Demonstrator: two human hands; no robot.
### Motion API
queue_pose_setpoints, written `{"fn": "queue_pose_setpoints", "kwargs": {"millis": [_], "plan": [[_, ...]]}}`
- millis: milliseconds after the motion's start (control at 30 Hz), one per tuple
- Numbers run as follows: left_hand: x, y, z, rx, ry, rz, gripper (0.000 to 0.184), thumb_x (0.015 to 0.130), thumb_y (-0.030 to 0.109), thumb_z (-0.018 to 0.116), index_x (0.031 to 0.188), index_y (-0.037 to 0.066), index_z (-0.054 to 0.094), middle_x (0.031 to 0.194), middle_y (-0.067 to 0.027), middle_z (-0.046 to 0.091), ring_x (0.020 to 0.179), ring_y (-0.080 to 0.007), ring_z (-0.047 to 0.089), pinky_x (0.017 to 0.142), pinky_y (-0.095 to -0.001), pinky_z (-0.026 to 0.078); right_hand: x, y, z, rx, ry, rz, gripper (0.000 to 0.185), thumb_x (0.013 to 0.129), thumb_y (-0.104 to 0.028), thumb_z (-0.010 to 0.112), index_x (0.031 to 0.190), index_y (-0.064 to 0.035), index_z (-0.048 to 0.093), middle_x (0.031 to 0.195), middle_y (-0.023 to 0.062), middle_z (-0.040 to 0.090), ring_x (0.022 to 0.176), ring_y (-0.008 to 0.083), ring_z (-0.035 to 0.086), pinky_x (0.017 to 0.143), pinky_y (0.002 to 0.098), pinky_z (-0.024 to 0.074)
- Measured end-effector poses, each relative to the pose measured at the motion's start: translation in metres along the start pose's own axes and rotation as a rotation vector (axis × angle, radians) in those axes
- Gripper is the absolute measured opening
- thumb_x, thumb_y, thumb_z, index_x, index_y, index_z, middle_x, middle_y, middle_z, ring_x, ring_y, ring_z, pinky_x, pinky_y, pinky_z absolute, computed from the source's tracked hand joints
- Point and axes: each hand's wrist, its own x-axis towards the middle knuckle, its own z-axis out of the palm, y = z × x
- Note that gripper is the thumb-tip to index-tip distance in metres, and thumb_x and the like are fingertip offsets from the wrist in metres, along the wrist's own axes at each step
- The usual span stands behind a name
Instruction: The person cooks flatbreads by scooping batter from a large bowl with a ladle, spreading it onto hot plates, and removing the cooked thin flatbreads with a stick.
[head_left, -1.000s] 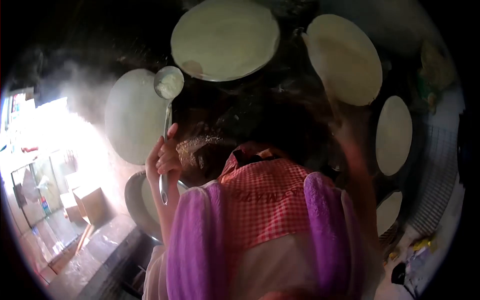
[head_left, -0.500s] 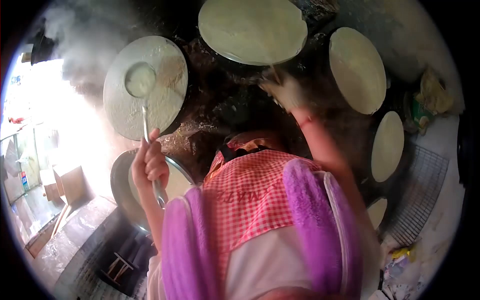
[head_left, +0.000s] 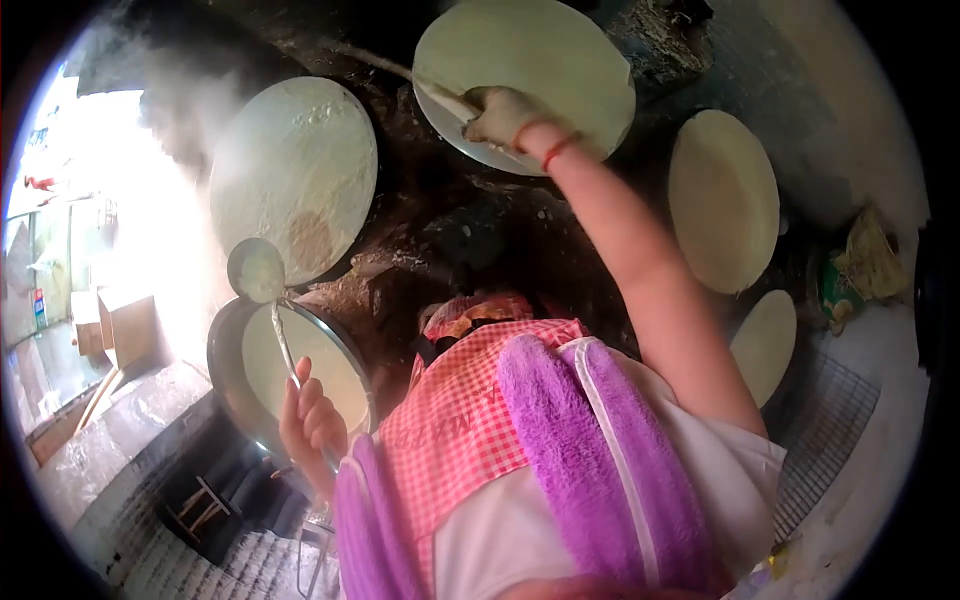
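Note:
My left hand (head_left: 312, 415) is closed around the metal handle of a ladle (head_left: 257, 270), whose round bowl holds pale batter. The bowl hangs where the rim of a metal pot of batter (head_left: 300, 370) meets the lower edge of the left griddle (head_left: 280, 170). That griddle carries a thin, uneven pale layer. My right hand (head_left: 503, 115), whitish as if gloved or coated, reaches over the left part of the top griddle (head_left: 560, 70). In it is a long thin stick-like tool (head_left: 385, 65), pointing up and left past the rim. The tool's far end is unclear.
On the right stand more round griddles with pale layers, one upper (head_left: 725, 200) and one lower (head_left: 768, 345). A wire rack (head_left: 830, 430) lies beyond them. Steam drifts at upper left; cardboard boxes (head_left: 130, 325) stand by the bright opening. Dark, crusted surface lies between the griddles.
The ladle has moved down from over the left griddle to the pot's rim. My right hand has moved up and left from below the top griddle to over it, with the stick-like tool.

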Motion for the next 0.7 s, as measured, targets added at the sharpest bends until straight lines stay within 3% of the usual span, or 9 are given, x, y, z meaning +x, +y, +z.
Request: {"fn": "queue_pose_setpoints", "kwargs": {"millis": [100, 267, 367, 433, 467, 533, 600, 667, 700], "plan": [[0.001, -0.012, 0.009, -0.039, 0.017, 0.006, 0.038, 0.105, 0.018, 0.029, 0.132, -0.008, 0.034, 0.069, 0.0016, 0.029, 0.046, -0.0044, 0.024, 0.036, -0.019, 0.023, 0.015, 0.054, -0.026, 0.368, 0.054, 0.004, 0.053, 0.066, -0.036, 0.079, 0.109, -0.0076, 0.068, 0.082, 0.0027, 0.068, 0.068, 0.0135, 0.06, 0.066, 0.028, 0.0492], [0.012, -0.022, 0.012, -0.046, -0.041, -0.047, 0.045, 0.105, 0.022, 0.029, 0.136, -0.009, 0.031, 0.071, -0.0014, 0.033, 0.047, -0.0063, 0.029, 0.038, -0.0212, 0.031, -0.003, 0.123, -0.063, 1.176, 0.041, -0.255, 0.039, 0.09, -0.025, 0.054, 0.117, 0.0032, 0.058, 0.105, 0.0086, 0.066, 0.086, 0.0175, 0.063, 0.08, 0.0287, 0.0509], [0.02, -0.025, 0.014, -0.041, -0.051, -0.113, 0.044, 0.105, 0.022, 0.03, 0.136, -0.009, 0.031, 0.071, -0.0012, 0.033, 0.047, -0.0063, 0.029, 0.038, -0.0211, 0.03, -0.007, 0.162, -0.079, 1.909, -0.811, -0.755, 0.033, 0.097, -0.016, 0.038, 0.119, 0.0018, 0.054, 0.104, 0.0135, 0.064, 0.09, 0.0213, 0.064, 0.078, 0.0336, 0.0537], [0.027, -0.025, 0.018, -0.036, -0.078, -0.184, 0.044, 0.104, 0.021, 0.03, 0.136, -0.009, 0.031, 0.071, -0.0009, 0.033, 0.047, -0.0067, 0.029, 0.039, -0.0212, 0.03, -0.033, 0.173, -0.089, 1.84, -0.719, -0.834, 0.032, 0.097, -0.016, 0.04, 0.118, 0.0018, 0.055, 0.097, 0.0129, 0.065, 0.079, 0.0203, 0.065, 0.069, 0.0329, 0.0555], [0.031, -0.024, 0.02, -0.025, -0.083, -0.217, 0.044, 0.104, 0.021, 0.03, 0.136, -0.009, 0.031, 0.071, -0.0009, 0.033, 0.047, -0.0067, 0.029, 0.039, -0.0212, 0.03, -0.058, 0.158, -0.092, 1.968, -0.136, -0.572, 0.031, 0.097, -0.017, 0.04, 0.116, 0.002, 0.056, 0.088, 0.0099, 0.064, 0.065, 0.0172, 0.06, 0.056, 0.03, 0.0506], [0.042, -0.021, 0.024, 0.017, -0.074, -0.273, 0.043, 0.104, 0.021, 0.03, 0.135, -0.009, 0.032, 0.071, -0.0007, 0.032, 0.047, -0.0069, 0.029, 0.039, -0.0212, 0.03, -0.095, 0.156, -0.102, 1.989, 0.492, -0.306, 0.031, 0.097, -0.018, 0.04, 0.113, 0.0021, 0.057, 0.079, 0.007, 0.063, 0.05, 0.014, 0.055, 0.043, 0.0271, 0.0457], [0.049, -0.03, 0.039, 0.058, -0.095, -0.354, 0.043, 0.104, 0.021, 0.03, 0.135, -0.01, 0.032, 0.071, -0.0002, 0.032, 0.048, -0.0062, 0.029, 0.039, -0.0213, 0.03, -0.14, 0.173, -0.114, 1.962, 0.24, -0.78, 0.023, 0.096, -0.021, 0.042, 0.088, -0.0063, 0.057, 0.052, -0.0012, 0.043, 0.039, 0.0092, 0.036, 0.038, 0.0222, 0.0291], [0.046, -0.062, 0.074, 0.863, 0.334, 0.09, 0.041, 0.1, 0.024, 0.045, 0.125, -0.006, 0.05, 0.069, 0.0061, 0.037, 0.05, -0.0014, 0.03, 0.044, -0.0157, 0.027, -0.184, 0.211, -0.126, 1.947, 0.481, -0.816, 0.022, 0.096, -0.02, 0.043, 0.089, -0.0069, 0.059, 0.052, -0.0026, 0.042, 0.039, 0.0061, 0.036, 0.036, 0.022, 0.0279], [0.06, -0.034, 0.057, 0.898, 0.064, -0.142, 0.041, 0.096, 0.027, 0.052, 0.12, -0.005, 0.057, 0.069, 0.0064, 0.04, 0.051, 0.0006, 0.034, 0.046, -0.0125, 0.027, -0.214, 0.218, -0.13, 1.828, 0.455, -0.96, 0.023, 0.096, -0.021, 0.042, 0.093, -0.0057, 0.059, 0.055, -0.0026, 0.045, 0.039, 0.0055, 0.036, 0.037, 0.0219, 0.0283]]}}
